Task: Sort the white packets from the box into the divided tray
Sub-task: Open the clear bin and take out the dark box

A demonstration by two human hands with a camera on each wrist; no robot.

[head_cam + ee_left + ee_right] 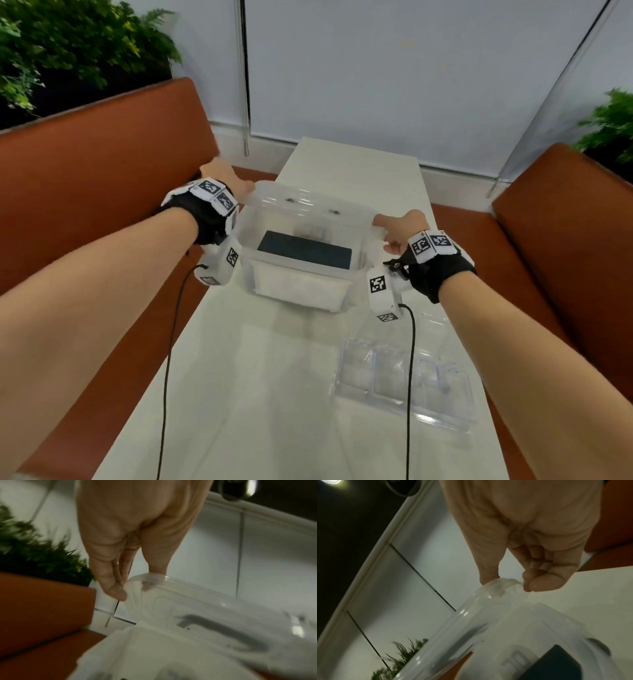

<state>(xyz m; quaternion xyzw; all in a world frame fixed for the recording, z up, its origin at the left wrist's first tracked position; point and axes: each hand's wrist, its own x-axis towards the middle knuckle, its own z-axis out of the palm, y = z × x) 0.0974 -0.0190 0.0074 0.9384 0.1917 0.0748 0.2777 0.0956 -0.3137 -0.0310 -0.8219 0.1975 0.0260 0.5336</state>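
A clear plastic box [298,284] stands in the middle of the white table [260,377]. Its clear lid [308,205] is held just over the box top. My left hand [236,186] pinches the lid's left corner [139,579], thumb above and fingers [116,588] below. My right hand [394,233] pinches the lid's right corner [508,582] in the same way. Inside the box lie a dark flat item [305,253] and white packets [301,289], blurred. The clear divided tray [404,377] sits on the table at the near right.
Orange benches flank the table on the left [102,164] and right [565,222]. Green plants [68,44] stand behind the left bench and at the far right [613,123]. Black cables [168,377] hang from both wrists over the table.
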